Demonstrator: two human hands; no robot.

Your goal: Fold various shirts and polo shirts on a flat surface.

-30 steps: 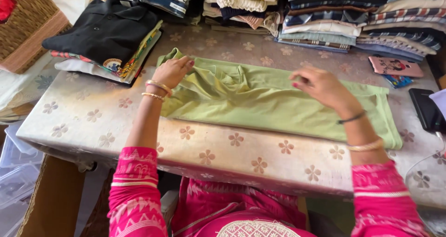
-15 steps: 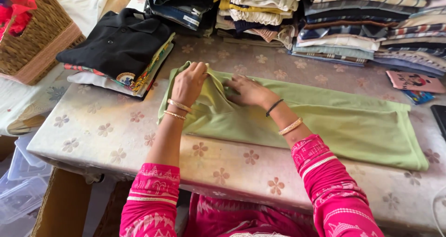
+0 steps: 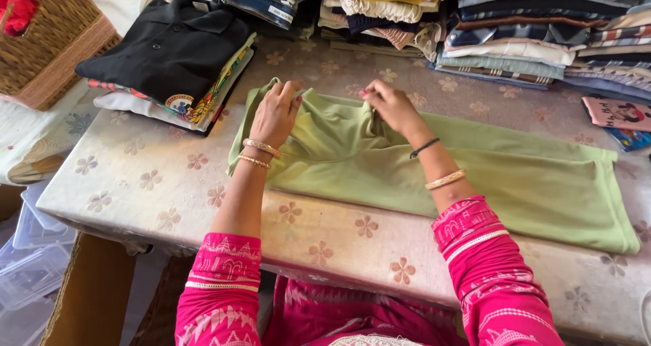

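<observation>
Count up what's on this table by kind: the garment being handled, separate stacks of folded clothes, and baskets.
Light green garment lying flat, under the left hand and right hand: 1
Stacks of folded clothes: 3, the black-topped stack, the middle stack, the striped stack
Wicker basket: 1
Total: 5

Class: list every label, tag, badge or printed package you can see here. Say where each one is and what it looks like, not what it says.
White tag: small rectangle on the dark jeans, top centre.
Round badge: on the black shirt's front edge, left pile; white and orange.
Pink pack: flat, cartoon print, right edge.
</observation>
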